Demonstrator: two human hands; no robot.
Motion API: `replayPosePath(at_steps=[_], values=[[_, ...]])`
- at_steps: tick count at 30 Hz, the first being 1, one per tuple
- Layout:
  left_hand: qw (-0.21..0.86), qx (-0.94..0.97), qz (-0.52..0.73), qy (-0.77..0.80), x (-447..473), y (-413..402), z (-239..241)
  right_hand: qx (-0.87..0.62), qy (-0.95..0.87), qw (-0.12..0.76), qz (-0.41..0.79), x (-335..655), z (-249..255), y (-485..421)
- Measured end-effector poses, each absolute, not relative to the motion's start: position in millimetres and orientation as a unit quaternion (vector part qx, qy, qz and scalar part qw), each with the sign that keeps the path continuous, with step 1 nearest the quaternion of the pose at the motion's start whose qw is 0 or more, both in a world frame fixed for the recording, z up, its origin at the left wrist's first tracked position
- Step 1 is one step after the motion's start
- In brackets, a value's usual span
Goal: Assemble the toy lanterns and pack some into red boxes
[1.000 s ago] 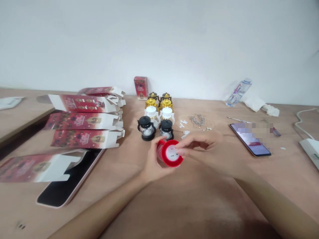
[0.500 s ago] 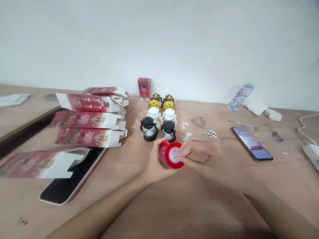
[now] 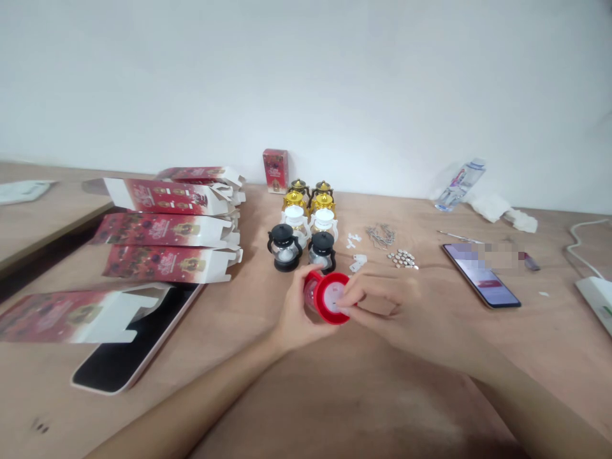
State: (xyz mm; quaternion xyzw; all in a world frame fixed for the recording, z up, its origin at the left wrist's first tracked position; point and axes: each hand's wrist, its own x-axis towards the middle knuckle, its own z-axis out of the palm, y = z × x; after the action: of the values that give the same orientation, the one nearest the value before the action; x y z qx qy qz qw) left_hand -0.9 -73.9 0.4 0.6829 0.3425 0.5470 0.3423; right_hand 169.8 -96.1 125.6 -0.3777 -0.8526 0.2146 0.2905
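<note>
My left hand (image 3: 291,313) is wrapped round a small red lantern (image 3: 333,319), tipped so that its round underside faces me. A pale disc (image 3: 331,296) with small marks sits inside the red rim. The thumb and forefinger of my right hand (image 3: 382,299) are pinched together at the right side of this disc; whatever they hold, if anything, is too small to make out. Just beyond my hands stand two black lanterns (image 3: 284,245), with white lanterns (image 3: 324,223), gold lanterns (image 3: 293,204) and dark bronze lanterns (image 3: 299,186) in pairs behind them.
Button cells (image 3: 403,258), wire hooks (image 3: 381,235) and small white plastic pieces (image 3: 354,240) lie right of the lanterns. Further right are a phone (image 3: 480,277), a screwdriver (image 3: 456,236) and a bottle (image 3: 460,185). Flattened red boxes (image 3: 167,261) and a black tray-like panel (image 3: 112,366) are on the left.
The pinched fingers of my right hand have shifted slightly over the lantern's underside. My left hand keeps its hold. The whole view has drifted a little.
</note>
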Motion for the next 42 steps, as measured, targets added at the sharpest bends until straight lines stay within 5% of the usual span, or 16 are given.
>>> replayPosePath(at_steps=[7, 17, 42], values=[[0.334, 0.682, 0.550, 0.349, -1, -73, -4, -0.410, -0.837, 0.340, 0.127, 179, 125, -90], [0.347, 0.671, 0.554, 0.351, 0, -73, -2, -0.334, -0.914, 0.224, -0.048, 181, 123, -95], [0.329, 0.687, 0.519, 0.388, 1, -70, 0, -0.288, -0.932, 0.207, -0.079, 183, 106, -83]])
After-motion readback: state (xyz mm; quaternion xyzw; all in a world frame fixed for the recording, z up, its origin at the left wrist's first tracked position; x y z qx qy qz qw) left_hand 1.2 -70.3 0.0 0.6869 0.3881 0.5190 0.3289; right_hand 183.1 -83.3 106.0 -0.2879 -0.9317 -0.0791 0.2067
